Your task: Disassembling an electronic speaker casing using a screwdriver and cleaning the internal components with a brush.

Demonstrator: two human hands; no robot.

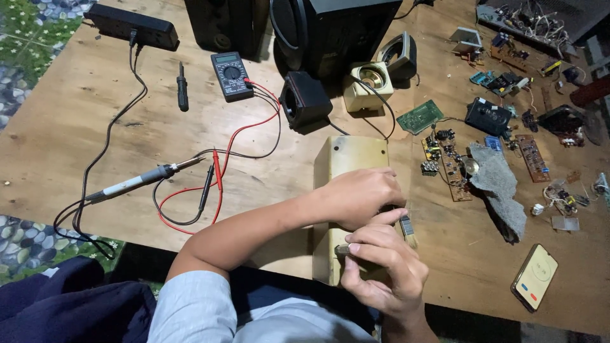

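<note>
A yellowed plastic casing (pixel 348 159) lies lengthwise at the near edge of the wooden table (pixel 76 127). My left hand (pixel 361 195) rests palm down across its middle, holding it in place. Just below, my right hand (pixel 381 265) is closed around the handle of a small paintbrush (pixel 407 229), whose bristles touch the right side of the casing.
A soldering iron (pixel 136 181), a multimeter (pixel 231 75) with red and black probes (pixel 213 174), a screwdriver (pixel 182 87) and a power strip (pixel 132 25) lie to the left. Small speakers (pixel 305 100), circuit boards (pixel 448 162), a grey cloth (pixel 499 187) and a phone (pixel 535 277) sit right.
</note>
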